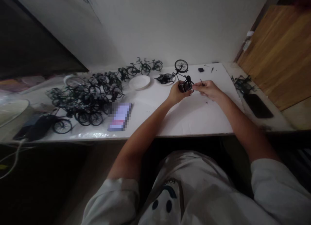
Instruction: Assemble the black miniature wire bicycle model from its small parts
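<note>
My left hand [177,93] is closed around the lower frame of a small black model bicycle [183,76], whose one wheel stands up toward the wall. My right hand [209,89] pinches a thin dark tool [201,82] and meets the bicycle at its right side. Both hands hover just above the white table [194,116].
Several finished black model bicycles [85,98] crowd the table's left half, with more in a row [143,68] by the wall. A white plate [139,82], a plate of dark parts [166,78], a blurred box [119,116] and small loose parts [201,70] lie nearby. A phone [258,105] rests at right.
</note>
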{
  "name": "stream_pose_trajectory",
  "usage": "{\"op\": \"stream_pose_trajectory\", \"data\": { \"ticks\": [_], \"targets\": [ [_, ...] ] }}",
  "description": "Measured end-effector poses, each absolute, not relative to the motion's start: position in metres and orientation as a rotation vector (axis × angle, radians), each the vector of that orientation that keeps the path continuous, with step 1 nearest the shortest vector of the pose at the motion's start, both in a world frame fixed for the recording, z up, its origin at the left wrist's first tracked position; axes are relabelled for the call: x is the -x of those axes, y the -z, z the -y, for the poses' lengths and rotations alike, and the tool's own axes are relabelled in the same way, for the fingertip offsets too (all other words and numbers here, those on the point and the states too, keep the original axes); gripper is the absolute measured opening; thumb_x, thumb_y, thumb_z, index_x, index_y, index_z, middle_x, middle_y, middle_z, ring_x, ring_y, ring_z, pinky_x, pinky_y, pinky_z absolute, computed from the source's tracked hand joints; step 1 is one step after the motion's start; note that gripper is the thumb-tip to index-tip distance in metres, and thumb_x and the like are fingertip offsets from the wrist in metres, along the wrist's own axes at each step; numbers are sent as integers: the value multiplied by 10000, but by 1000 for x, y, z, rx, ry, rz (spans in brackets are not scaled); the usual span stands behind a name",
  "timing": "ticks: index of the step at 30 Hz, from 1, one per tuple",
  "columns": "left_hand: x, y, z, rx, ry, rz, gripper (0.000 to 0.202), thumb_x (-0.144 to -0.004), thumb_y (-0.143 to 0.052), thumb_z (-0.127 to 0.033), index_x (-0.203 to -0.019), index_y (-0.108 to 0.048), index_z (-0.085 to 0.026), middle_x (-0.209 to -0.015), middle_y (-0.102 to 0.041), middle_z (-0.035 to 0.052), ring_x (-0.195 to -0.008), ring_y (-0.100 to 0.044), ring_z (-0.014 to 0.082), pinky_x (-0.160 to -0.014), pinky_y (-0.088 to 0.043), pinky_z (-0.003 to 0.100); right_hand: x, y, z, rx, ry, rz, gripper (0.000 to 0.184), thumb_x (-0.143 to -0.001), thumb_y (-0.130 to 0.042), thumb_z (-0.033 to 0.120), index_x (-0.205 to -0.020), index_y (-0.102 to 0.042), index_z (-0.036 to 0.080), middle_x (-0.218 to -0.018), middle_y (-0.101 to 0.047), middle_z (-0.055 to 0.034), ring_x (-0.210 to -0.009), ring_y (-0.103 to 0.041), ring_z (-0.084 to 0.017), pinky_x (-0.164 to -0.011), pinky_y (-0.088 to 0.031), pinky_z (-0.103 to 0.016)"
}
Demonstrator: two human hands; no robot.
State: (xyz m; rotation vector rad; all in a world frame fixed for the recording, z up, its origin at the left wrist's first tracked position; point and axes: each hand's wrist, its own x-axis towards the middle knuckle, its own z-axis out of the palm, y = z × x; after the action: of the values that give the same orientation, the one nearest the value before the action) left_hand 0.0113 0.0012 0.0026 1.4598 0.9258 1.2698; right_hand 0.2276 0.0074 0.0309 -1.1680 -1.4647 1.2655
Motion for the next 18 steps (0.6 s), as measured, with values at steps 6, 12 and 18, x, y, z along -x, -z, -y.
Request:
{"op": "stream_pose_trajectory", "data": {
  "ticks": [6, 12, 18],
  "targets": [
    [-11, -3, 0, -1454, -1269, -901, 534, -700, -1011, -198, -1009, -577, -178, -876, -730, -3, -714, -674, 96, -667, -633, 255, -226, -33, -5, 1122, -1314, 1410, 451, -614, -1115, 452, -837, -819, 194, -594, -556, 45, -521, -332, -57, -422, -214, -231],
    [-12, -5, 0, -1443, -1274, -919, 455, -772, -968, -197, -1000, -575, -182, -853, -717, -5, -677, -674, 99, -632, -634, 262, -225, -35, -3, 1137, -1352, 1395, 379, -662, -1097, 352, -855, -818, 181, -627, -595, 32, -531, -354, -59, -428, -231, -240],
    [-13, -5, 1, -1483, -1303, -880, 415, -808, -942, -204, -978, -564, -191, -793, -685, -29, -611, -641, 81, -559, -562, 217, -226, -37, -2, 1145, -1461, 1393, 401, -688, -1094, 360, -900, -801, 187, -620, -553, 58, -526, -316, -49, -431, -217, -213]
  ]
}}
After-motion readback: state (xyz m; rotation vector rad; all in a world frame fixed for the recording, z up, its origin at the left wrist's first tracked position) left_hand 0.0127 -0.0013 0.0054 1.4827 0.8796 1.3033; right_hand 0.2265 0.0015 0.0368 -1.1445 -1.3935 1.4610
